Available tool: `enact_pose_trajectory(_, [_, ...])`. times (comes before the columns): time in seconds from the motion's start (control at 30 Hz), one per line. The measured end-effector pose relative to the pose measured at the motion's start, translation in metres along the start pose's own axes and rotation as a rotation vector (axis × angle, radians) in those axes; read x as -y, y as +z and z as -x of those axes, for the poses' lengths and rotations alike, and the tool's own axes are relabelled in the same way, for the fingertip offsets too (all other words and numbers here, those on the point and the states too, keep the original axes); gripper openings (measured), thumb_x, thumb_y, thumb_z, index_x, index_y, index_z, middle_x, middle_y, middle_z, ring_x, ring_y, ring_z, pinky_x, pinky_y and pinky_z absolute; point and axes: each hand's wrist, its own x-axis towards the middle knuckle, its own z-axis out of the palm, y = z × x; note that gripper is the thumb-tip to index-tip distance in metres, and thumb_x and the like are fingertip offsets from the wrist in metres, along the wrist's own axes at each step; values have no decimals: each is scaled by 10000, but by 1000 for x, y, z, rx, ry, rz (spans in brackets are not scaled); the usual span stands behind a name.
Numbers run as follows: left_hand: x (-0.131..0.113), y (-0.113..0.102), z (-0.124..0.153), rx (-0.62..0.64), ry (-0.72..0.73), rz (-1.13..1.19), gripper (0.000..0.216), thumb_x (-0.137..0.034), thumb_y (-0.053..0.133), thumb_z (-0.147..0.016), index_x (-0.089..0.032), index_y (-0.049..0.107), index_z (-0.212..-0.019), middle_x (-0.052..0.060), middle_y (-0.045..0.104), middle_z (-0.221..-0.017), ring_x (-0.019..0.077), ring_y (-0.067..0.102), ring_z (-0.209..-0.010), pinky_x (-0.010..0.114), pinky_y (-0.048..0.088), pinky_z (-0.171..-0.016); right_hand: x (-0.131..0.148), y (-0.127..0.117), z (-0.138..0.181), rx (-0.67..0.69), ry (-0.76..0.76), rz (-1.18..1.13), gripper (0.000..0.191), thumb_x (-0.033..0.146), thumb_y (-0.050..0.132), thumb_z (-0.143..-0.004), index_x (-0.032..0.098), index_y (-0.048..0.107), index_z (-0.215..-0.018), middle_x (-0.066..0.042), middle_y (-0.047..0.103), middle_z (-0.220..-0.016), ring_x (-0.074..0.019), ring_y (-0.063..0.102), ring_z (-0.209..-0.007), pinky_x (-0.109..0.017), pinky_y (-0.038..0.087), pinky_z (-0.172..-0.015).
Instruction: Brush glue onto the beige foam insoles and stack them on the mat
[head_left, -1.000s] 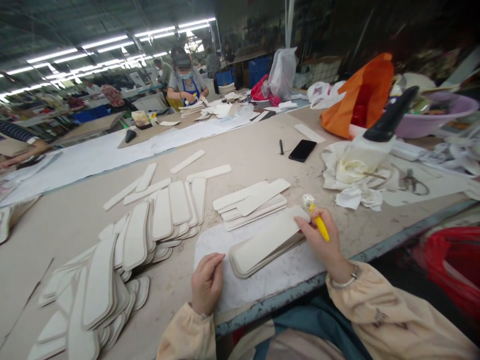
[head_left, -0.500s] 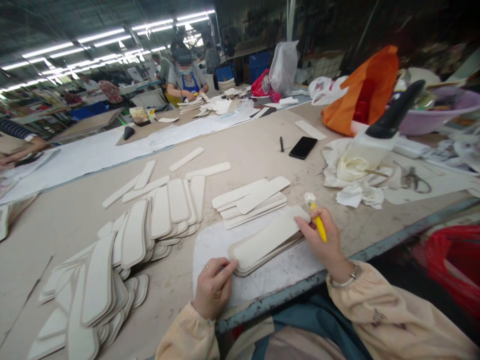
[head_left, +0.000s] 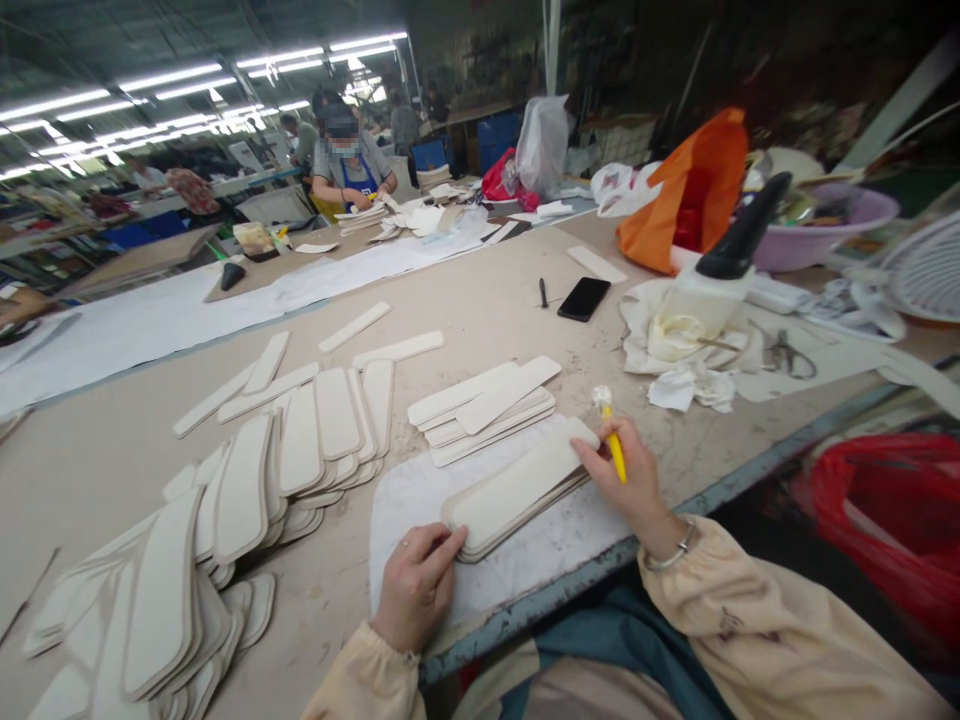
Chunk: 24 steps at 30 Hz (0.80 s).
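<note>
On a white sheet (head_left: 397, 530) near the table's front edge lies a stack of long white strips with rounded ends (head_left: 517, 485). At the stack's left end, my left hand (head_left: 420, 585) has its fingers curled, with thumb and forefinger gripping the top strip's end. My right hand (head_left: 626, 475) is closed around a yellow brush (head_left: 616, 455), whose tip carries a white pasty clump. Its thumb and fingertips also touch the top strip's right end. Just behind lies another small pile of strips (head_left: 487, 405).
Many strips (head_left: 232, 490) lie heaped to the left. A phone (head_left: 584, 299), a white glue container (head_left: 694, 305) with a black top and scissors (head_left: 787, 355) lie farther back. A red bag (head_left: 862, 500) hangs at right. Across the table a co-worker (head_left: 352, 165) handles pieces.
The view has turned slightly right, so most of the table appears shifted left. Both hands keep nearly the same hold on the strip, and the brush stays in my right hand.
</note>
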Motion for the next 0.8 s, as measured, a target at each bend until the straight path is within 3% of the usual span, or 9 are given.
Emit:
enact_pose_trajectory(0.17, [4, 1, 1, 5, 24, -4, 420, -59, 494, -828, -230, 625, -1189, 86, 622, -980, 175, 603, -874, 296, 538, -741, -1, -5, -6, 14, 13, -82, 263, 425, 625, -792, 244, 443, -850, -13, 647, -791, -182, 622, -661, -321, 502, -640])
enact_pose_trajectory(0.8, [18, 7, 3, -49, 74, -27, 402, -128, 513, -840, -297, 638, -1183, 71, 636, -981, 171, 645, -866, 266, 574, -726, -8, -13, -9, 148, -68, 288, 94, 298, 543, -852, 238, 473, -842, 0, 643, -725, -190, 634, -652, -276, 435, -591])
